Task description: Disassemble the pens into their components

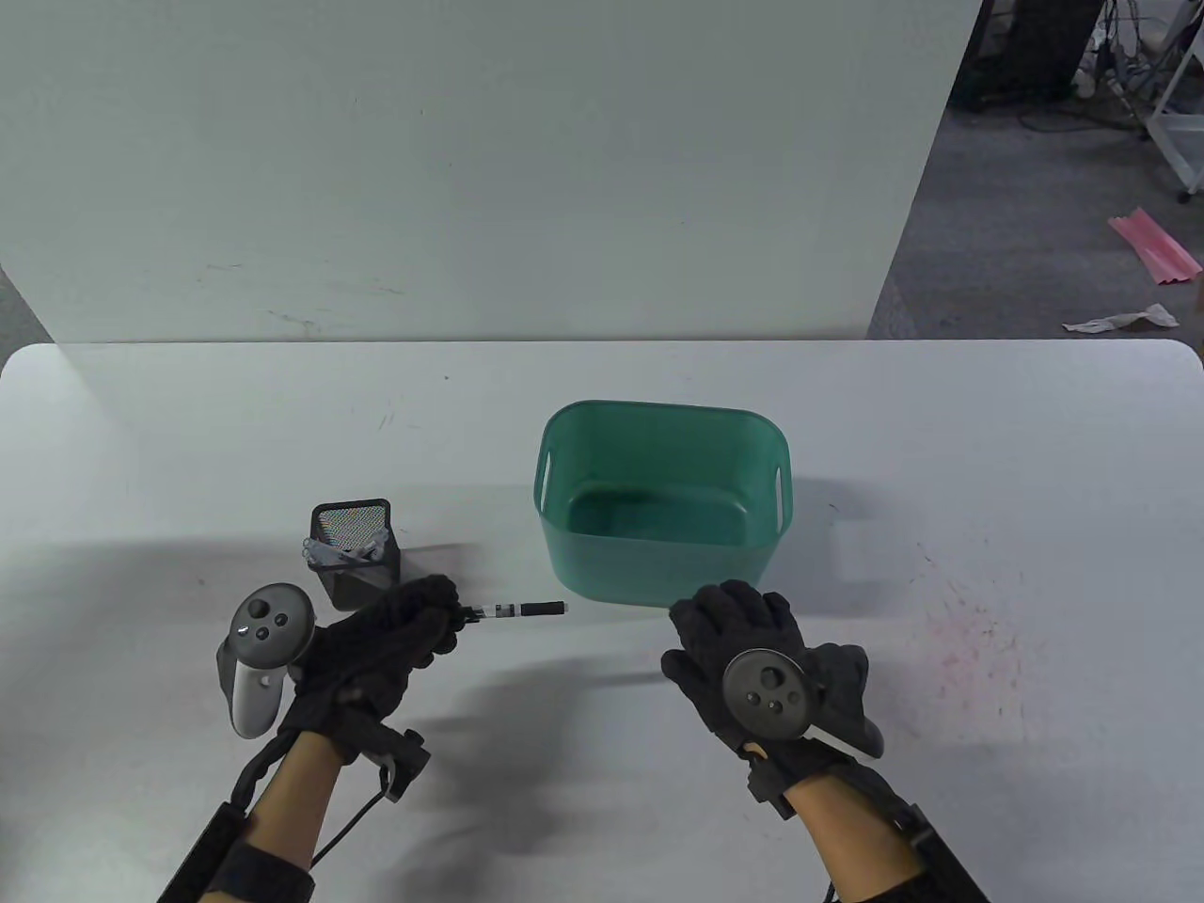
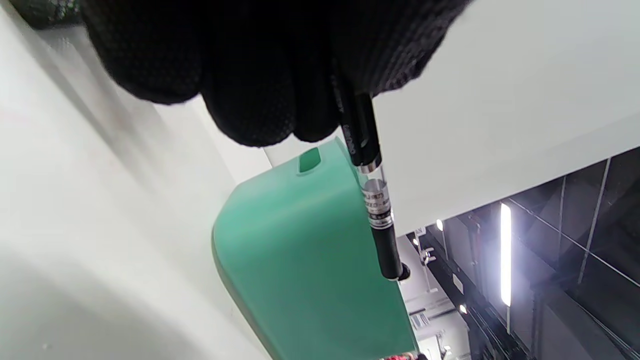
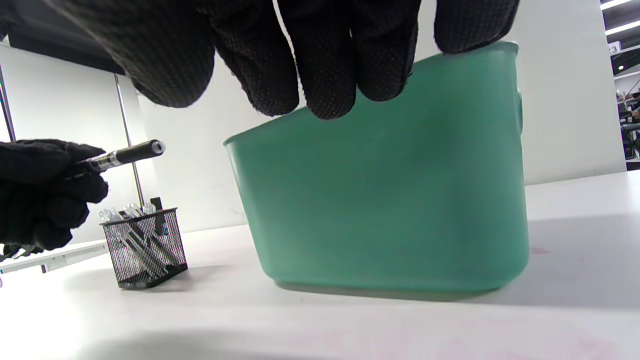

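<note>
Work looks barely begun: left hand grips one whole pen, pointing toward three o'clock; right hand hovers slack; bin appears empty, holder stocked.

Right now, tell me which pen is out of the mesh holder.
The black pen gripped in the left hand, pointing toward the right hand, near the green bin. The other pens stand inside the mesh holder.

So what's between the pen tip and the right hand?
Only bare table, shown in the table view; the pen in the left hand points toward the right hand.
</note>
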